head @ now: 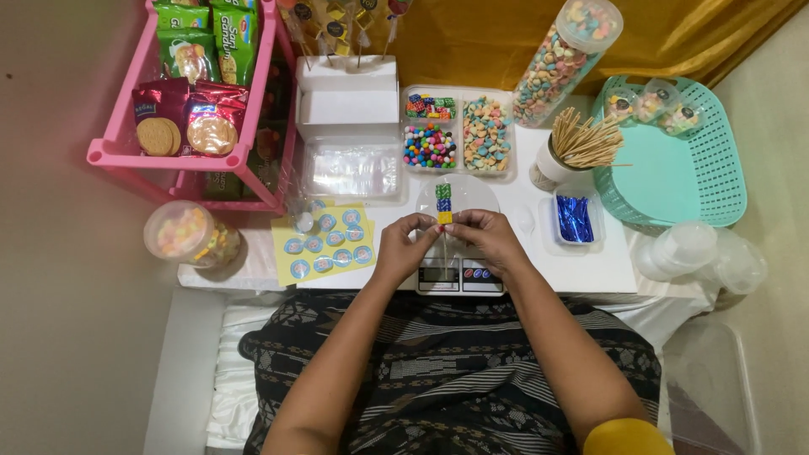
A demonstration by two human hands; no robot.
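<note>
Head view, contents listed largest to smallest, all placed relative to the kitchen scale (460,276) at the near edge of the white counter (590,261). Pink shelf rack (118,152), far left of the scale, holding green and red snack packets. Teal plastic basket (725,181), far right of the scale, with small clear cups of sweets at its back rim. White open box (347,105), behind and left of the scale, with a pile of clear bags just in front of it. Clear divided tray (459,131), directly behind the scale, holding coloured candies in compartments. Tall clear jar of pastel candy (566,59), behind and right of the scale, lying tilted. Round lidded tub of sweets (190,233), well left of the scale. Yellow sticker sheet (324,242), just left of the scale, with round blue stickers. Cup of wooden skewers (573,147), behind and right of the scale. Small clear dish with blue twist ties (575,219), just right of the scale. Left hand (404,244), above the scale, grip pinched shut on the skewer. Right hand (487,238), above the scale, grip likewise pinched on the skewer, fingertips nearly meeting the left. Candy skewer (443,205), over the scale's round pan, upright, threaded with green, blue and yellow pieces.
</note>
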